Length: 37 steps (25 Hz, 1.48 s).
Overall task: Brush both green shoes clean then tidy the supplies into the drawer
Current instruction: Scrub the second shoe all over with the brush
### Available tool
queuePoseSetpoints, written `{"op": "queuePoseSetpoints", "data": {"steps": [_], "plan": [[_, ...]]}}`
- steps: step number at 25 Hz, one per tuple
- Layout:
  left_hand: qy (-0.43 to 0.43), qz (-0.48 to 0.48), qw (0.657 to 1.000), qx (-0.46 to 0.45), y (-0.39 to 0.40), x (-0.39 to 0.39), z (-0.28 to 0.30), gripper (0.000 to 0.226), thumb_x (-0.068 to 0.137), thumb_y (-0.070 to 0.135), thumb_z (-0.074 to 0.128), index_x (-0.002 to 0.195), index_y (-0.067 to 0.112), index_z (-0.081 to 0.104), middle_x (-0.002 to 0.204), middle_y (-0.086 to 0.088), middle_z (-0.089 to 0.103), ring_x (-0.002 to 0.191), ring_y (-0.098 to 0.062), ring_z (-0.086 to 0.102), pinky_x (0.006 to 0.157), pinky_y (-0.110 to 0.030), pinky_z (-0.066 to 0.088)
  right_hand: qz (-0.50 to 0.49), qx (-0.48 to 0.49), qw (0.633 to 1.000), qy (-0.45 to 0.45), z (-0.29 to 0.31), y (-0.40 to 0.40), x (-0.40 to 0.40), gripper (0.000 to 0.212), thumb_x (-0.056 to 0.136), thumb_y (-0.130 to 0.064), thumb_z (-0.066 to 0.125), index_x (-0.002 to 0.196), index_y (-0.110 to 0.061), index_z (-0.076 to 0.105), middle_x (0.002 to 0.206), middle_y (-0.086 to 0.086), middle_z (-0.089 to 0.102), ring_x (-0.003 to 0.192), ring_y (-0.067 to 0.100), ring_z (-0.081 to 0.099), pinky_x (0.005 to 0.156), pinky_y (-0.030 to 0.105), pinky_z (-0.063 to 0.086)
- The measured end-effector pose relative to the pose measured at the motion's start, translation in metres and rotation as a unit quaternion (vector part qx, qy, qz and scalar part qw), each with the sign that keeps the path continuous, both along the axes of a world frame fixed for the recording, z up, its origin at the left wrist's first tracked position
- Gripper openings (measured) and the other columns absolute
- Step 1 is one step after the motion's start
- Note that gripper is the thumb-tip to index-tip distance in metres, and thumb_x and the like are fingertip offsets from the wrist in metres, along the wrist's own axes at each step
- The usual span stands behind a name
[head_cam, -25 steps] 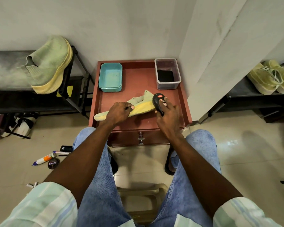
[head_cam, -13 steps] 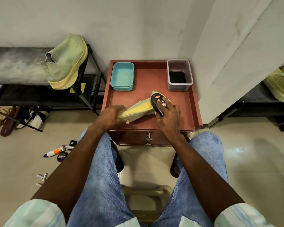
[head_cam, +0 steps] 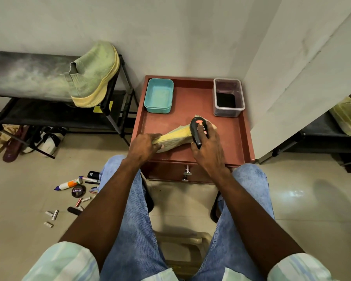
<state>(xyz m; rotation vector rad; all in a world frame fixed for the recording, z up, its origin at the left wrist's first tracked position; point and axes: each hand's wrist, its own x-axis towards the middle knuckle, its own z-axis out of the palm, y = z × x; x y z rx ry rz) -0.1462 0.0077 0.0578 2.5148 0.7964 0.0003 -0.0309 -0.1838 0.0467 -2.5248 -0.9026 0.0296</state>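
One green shoe [head_cam: 175, 136] with a yellow sole lies on its side on the red drawer table [head_cam: 193, 102]. My left hand [head_cam: 145, 146] grips its near end, sole turned up. My right hand [head_cam: 208, 148] holds a black shoe brush [head_cam: 197, 129] with a red label against the shoe's far part. The second green shoe [head_cam: 93, 76] leans on the top of the black rack at the left. The drawer [head_cam: 187, 172] under the tabletop is closed.
A teal tray [head_cam: 159, 96] and a clear plastic box [head_cam: 228, 97] with something dark inside stand at the table's back. A polish tin [head_cam: 78, 190], a tube, pens and small batteries lie on the floor at the left. More pale green shoes [head_cam: 346, 114] sit on a right rack.
The shoe has been rolled so its yellow sole faces up more. My left hand has slid to the shoe's near tip, and the brush has shifted a little along the shoe.
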Motion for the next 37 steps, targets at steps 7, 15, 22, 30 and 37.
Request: {"op": "queuePoseSetpoints", "data": {"steps": [7,15,22,30,37], "plan": [[-0.003,0.006,1.0,0.005,0.002,0.004,-0.003,0.047,0.086,0.035,0.07,0.131,0.024,0.06,0.115,-0.01,0.07,0.101,-0.027,0.064,0.087,-0.034,0.05,0.105,-0.005,0.994,-0.003,-0.007,0.003,-0.007,0.078,0.084,-0.038,0.053,0.153,-0.02,0.021,0.159,-0.004,0.023,0.106,0.031,0.054,0.081,0.04,0.053],[-0.001,-0.017,1.0,0.01,0.001,0.005,-0.003,0.047,0.087,0.034,0.068,0.133,0.025,0.059,0.121,-0.008,0.068,0.105,-0.028,0.063,0.089,-0.035,0.049,0.053,0.007,0.998,0.044,-0.003,0.002,-0.001,0.076,0.091,-0.038,0.054,0.154,-0.024,0.014,0.161,-0.004,0.015,0.118,0.034,0.054,0.09,0.041,0.049],[-0.016,-0.024,1.0,0.006,-0.005,0.009,-0.002,0.046,0.089,0.031,0.067,0.133,0.024,0.058,0.126,-0.007,0.066,0.108,-0.027,0.062,0.092,-0.036,0.049,0.145,0.047,0.988,0.006,-0.007,0.009,-0.027,0.072,0.084,-0.032,0.048,0.15,-0.01,0.032,0.156,0.009,0.03,0.14,0.035,0.033,0.109,0.05,0.037],[-0.013,-0.023,1.0,0.008,-0.005,0.009,-0.002,0.047,0.088,0.033,0.067,0.133,0.024,0.059,0.123,-0.007,0.067,0.107,-0.027,0.062,0.091,-0.038,0.05,0.17,0.061,0.982,-0.05,-0.018,0.005,-0.015,0.062,0.083,-0.021,0.05,0.144,-0.011,0.042,0.151,0.011,0.039,0.14,0.034,0.033,0.104,0.055,0.04],[-0.019,-0.017,1.0,0.006,-0.005,0.01,-0.002,0.046,0.088,0.034,0.067,0.132,0.022,0.06,0.123,-0.007,0.067,0.108,-0.028,0.063,0.093,-0.037,0.05,0.203,0.066,0.973,-0.091,-0.023,0.012,-0.015,0.059,0.084,-0.019,0.049,0.141,-0.006,0.047,0.148,0.009,0.044,0.141,0.036,0.031,0.107,0.054,0.038]]}}
